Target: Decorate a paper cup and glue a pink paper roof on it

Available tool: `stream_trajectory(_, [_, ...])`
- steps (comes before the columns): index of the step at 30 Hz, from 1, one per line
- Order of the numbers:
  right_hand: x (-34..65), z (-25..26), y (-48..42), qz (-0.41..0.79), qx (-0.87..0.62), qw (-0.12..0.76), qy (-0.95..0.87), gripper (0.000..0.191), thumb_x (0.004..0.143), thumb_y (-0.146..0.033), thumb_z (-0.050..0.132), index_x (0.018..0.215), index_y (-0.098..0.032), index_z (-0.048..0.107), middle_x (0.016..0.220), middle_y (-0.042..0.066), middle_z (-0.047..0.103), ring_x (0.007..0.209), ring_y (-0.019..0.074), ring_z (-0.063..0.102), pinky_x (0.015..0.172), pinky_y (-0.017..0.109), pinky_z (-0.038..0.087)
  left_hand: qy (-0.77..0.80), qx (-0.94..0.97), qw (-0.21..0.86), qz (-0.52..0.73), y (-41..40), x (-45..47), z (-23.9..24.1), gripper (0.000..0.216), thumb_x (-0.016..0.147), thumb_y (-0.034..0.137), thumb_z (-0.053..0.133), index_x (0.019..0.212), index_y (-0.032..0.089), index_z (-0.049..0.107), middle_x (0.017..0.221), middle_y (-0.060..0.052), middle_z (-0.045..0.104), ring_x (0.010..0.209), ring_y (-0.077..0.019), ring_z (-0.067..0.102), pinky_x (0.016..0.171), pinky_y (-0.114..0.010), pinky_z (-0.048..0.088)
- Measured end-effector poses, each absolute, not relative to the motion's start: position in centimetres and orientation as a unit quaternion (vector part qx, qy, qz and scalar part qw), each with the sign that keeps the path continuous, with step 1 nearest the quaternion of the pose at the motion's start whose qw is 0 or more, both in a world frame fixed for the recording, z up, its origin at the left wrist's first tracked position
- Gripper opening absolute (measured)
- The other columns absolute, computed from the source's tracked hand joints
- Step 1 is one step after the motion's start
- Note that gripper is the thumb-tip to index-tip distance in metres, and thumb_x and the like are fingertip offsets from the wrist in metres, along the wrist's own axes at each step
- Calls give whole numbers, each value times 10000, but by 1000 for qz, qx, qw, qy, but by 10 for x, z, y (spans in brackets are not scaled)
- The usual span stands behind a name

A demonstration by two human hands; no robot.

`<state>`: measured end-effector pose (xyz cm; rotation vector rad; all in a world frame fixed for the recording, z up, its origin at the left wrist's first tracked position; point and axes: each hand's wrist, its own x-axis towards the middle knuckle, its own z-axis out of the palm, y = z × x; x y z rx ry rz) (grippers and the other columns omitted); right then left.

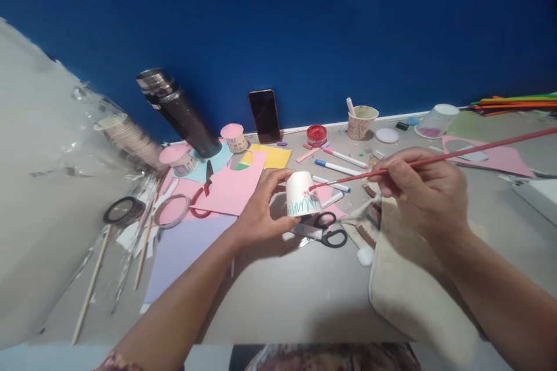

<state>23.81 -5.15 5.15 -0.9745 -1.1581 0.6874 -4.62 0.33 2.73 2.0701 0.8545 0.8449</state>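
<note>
The left hand (261, 214) has its fingers clamped round a white paper cup (301, 192), held upside down just above the surface (282, 295), with its far side hidden. The right hand (418, 185) pinches a red paintbrush (456, 154), fingers closed on the shaft; the tip touches the cup's wall, and the handle end is cut off at the frame edge. Beneath the cup lie black scissors (324, 232), partly hidden

Both forearms reach in from below. The left hand (261, 211) is cupped, thumb and fingers spread in a grip; the right hand (420, 185) is pinched shut, knuckles up.
</note>
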Motion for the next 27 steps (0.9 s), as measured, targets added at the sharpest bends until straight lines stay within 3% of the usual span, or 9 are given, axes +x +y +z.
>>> stream_trajectory(4, [237,54,-50,321,-424,702,-473,226,931,-397,796,799,-220,747,722,23,740,525,122,552,491,266,456,356,817,323,317,3,-47,30,744,748,198,782,1425,310,495,1384,-100,515,1356,-329,511,1117,-535,513])
stream_trajectory(12, [231,45,-55,289,-465,648,-530,228,952,-396,770,824,-208,755,689,17,710,538,129,568,490,262,435,364,839,262,310,4,-46,25,837,764,297,847,1489,314,430,1410,-115,509,1327,-340,536,1090,-557,529])
stream_trajectory(18, [227,45,-56,264,-472,623,-565,247,971,-389,746,800,-210,743,616,-5,672,534,121,591,510,235,482,363,848,235,308,3,-43,28,707,756,330,863,1368,273,513,1321,-116,562,1256,-333,568,1048,-539,544])
stream_trajectory(27, [225,47,-58,252,-484,605,-580,305,964,-460,736,785,-213,736,587,-6,653,493,129,580,466,239,476,367,846,250,295,1,-41,31,714,743,321,859,1373,301,526,1295,-102,554,1250,-334,558,1064,-543,535])
